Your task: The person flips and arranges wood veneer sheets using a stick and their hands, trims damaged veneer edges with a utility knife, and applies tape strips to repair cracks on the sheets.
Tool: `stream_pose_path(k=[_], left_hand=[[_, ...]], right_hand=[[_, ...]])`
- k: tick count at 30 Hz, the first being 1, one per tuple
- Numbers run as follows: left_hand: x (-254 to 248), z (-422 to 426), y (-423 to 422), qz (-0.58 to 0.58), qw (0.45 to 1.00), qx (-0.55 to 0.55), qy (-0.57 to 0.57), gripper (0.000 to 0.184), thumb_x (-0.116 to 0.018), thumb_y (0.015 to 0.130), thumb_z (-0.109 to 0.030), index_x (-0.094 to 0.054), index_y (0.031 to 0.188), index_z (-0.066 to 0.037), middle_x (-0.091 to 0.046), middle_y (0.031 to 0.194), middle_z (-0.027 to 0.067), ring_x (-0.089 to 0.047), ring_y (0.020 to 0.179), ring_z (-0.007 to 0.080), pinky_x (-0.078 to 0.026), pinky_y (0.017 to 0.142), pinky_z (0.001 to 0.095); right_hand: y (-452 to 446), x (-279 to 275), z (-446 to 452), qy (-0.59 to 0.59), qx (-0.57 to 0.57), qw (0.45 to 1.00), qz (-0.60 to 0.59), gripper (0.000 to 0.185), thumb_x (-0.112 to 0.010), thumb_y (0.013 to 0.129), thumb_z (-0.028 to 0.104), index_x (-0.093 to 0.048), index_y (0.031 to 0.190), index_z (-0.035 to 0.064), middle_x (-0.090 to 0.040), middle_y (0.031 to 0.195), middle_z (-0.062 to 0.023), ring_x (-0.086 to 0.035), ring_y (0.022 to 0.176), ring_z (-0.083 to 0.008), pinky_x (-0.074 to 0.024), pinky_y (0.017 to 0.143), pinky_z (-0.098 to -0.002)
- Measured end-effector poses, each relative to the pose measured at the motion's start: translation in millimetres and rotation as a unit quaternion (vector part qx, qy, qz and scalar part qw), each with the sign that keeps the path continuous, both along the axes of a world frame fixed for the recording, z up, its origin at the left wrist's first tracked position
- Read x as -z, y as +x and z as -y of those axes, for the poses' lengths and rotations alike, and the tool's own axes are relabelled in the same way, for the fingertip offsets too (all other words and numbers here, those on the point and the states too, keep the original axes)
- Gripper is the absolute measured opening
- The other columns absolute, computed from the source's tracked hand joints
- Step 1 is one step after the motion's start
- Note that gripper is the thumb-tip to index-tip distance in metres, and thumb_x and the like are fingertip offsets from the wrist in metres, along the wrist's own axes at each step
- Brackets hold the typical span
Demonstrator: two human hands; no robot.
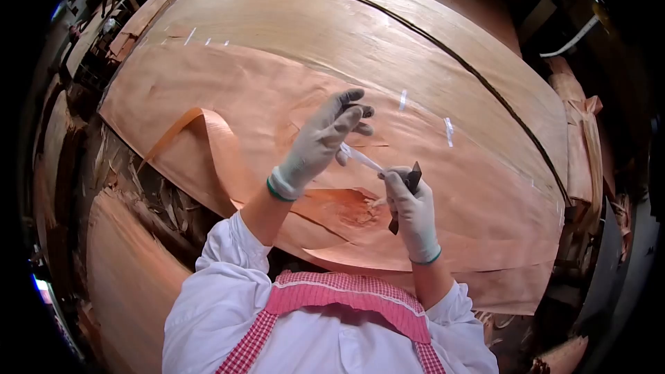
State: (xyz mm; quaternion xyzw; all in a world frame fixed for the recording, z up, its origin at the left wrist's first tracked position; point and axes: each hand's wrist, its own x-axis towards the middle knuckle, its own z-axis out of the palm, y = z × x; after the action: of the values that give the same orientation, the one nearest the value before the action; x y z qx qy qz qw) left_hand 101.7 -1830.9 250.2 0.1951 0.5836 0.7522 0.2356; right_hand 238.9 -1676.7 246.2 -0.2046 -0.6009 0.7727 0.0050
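My left hand (322, 135), in a pale glove with grey fingertips, is raised over the veneer sheet with its fingers curled. A strip of white tape (364, 159) stretches from beside its thumb to my right hand (413, 215). The left grip on the tape is partly hidden behind the fingers. My gloved right hand pinches the other end and also holds a dark flat blade (414, 179), which sticks out above and below the fist. Under the hands, the reddish veneer sheet (485, 194) has a rough, torn knot patch (357, 211).
A loose veneer strip (220, 142) curls up at the left. Short white tape pieces (449, 131) are stuck near the seam with a paler sheet (277, 14). A dark cord-like line (443, 34) crosses that sheet. More veneer (128, 284) lies at the lower left, with scraps around.
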Motion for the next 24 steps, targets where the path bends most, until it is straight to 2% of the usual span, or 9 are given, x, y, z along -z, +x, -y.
stream_pose_path(k=[2, 5, 8, 11, 13, 16, 19, 20, 24], left_hand=[[-5, 21, -15, 0.009, 1.0, 0.011, -0.019, 0.051, -0.05, 0.099, -0.032, -0.037, 0.137, -0.001, -0.06, 0.115, 0.0103, -0.063, 0.095, 0.0121, -0.045, 0.045, 0.016], [5, 46, -32, -0.05, 0.997, 0.009, -0.064, 0.05, -0.051, 0.098, -0.032, -0.039, 0.136, -0.002, -0.06, 0.112, 0.0091, -0.063, 0.095, 0.0114, -0.045, 0.044, 0.0159], [39, 75, -63, -0.316, 0.929, -0.14, -0.133, 0.053, -0.055, 0.095, -0.031, -0.039, 0.137, -0.002, -0.06, 0.113, 0.0085, -0.063, 0.095, 0.0124, -0.049, 0.049, 0.022], [29, 108, -60, -0.027, 0.984, -0.013, -0.175, 0.055, -0.059, 0.093, -0.029, -0.041, 0.136, -0.001, -0.06, 0.111, 0.0083, -0.062, 0.097, 0.014, -0.053, 0.061, 0.0277], [39, 108, -42, 0.044, 0.963, 0.133, -0.23, 0.051, -0.059, 0.093, -0.027, -0.044, 0.134, -0.002, -0.061, 0.109, 0.0076, -0.063, 0.097, 0.0146, -0.053, 0.073, 0.028], [76, 88, -16, 0.253, 0.958, 0.129, 0.042, 0.036, -0.057, 0.095, -0.022, -0.052, 0.126, -0.002, -0.064, 0.105, 0.006, -0.063, 0.094, 0.0131, -0.052, 0.076, 0.023], [94, 70, -32, 0.247, 0.956, 0.03, 0.152, 0.023, -0.054, 0.097, -0.015, -0.058, 0.116, -0.003, -0.065, 0.101, 0.0045, -0.063, 0.089, 0.012, -0.053, 0.074, 0.0215], [92, 69, -37, 0.245, 0.958, 0.01, 0.152, 0.014, -0.052, 0.098, -0.011, -0.061, 0.106, -0.003, -0.065, 0.094, 0.0027, -0.063, 0.083, 0.0103, -0.052, 0.073, 0.0217], [90, 87, -48, 0.047, 0.996, -0.07, 0.009, 0.013, -0.054, 0.097, -0.011, -0.061, 0.103, -0.003, -0.064, 0.089, 0.0017, -0.061, 0.079, 0.0079, -0.052, 0.07, 0.0213]], right_hand=[[-11, 2, 20, -0.004, -0.026, 0.998, 0.049, 0.017, -0.062, 0.093, 0.015, -0.062, 0.098, -0.0017, -0.055, 0.078, 0.0021, -0.048, 0.068, -0.0036, -0.05, 0.056, -0.0244], [-24, 11, 48, 0.036, -0.022, 0.998, 0.038, 0.017, -0.062, 0.093, 0.015, -0.062, 0.098, -0.0017, -0.056, 0.081, -0.0002, -0.051, 0.069, -0.0061, -0.0524, 0.057, -0.0252], [-32, 21, 63, 0.039, 0.025, 0.998, 0.032, 0.018, -0.062, 0.092, 0.015, -0.061, 0.1, -0.0014, -0.057, 0.085, -0.0012, -0.053, 0.071, -0.0072, -0.0546, 0.057, -0.0261], [-37, 15, 70, 0.027, 0.063, 0.997, 0.045, 0.019, -0.062, 0.092, 0.015, -0.059, 0.103, -0.0012, -0.057, 0.087, -0.0011, -0.054, 0.074, -0.0071, -0.0558, 0.058, -0.0263], [-38, 17, 71, 0.025, 0.074, 0.996, 0.043, 0.02, -0.062, 0.092, 0.016, -0.059, 0.104, -0.001, -0.057, 0.088, -0.0012, -0.054, 0.073, -0.0069, -0.0547, 0.058, -0.0258], [-38, 27, 76, 0.028, 0.083, 0.996, 0.033, 0.021, -0.062, 0.093, 0.017, -0.06, 0.103, -0.0005, -0.057, 0.085, 0.0, -0.052, 0.071, -0.0056, -0.0501, 0.055, -0.0229], [-39, 40, 82, 0.038, 0.081, 0.995, 0.045, 0.021, -0.062, 0.093, 0.019, -0.06, 0.102, -0.0001, -0.057, 0.08, 0.0009, -0.051, 0.066, -0.0052, -0.0446, 0.052, -0.021], [-41, 41, 85, 0.032, 0.082, 0.994, 0.06, 0.02, -0.062, 0.093, 0.019, -0.06, 0.1, -0.0002, -0.057, 0.078, 0.0007, -0.05, 0.064, -0.0054, -0.0431, 0.052, -0.0208], [-51, 60, 98, 0.083, 0.03, 0.993, 0.074, 0.021, -0.061, 0.093, 0.02, -0.059, 0.093, -0.0012, -0.063, 0.076, -0.0071, -0.058, 0.063, -0.011, -0.0474, 0.056, -0.0239]])
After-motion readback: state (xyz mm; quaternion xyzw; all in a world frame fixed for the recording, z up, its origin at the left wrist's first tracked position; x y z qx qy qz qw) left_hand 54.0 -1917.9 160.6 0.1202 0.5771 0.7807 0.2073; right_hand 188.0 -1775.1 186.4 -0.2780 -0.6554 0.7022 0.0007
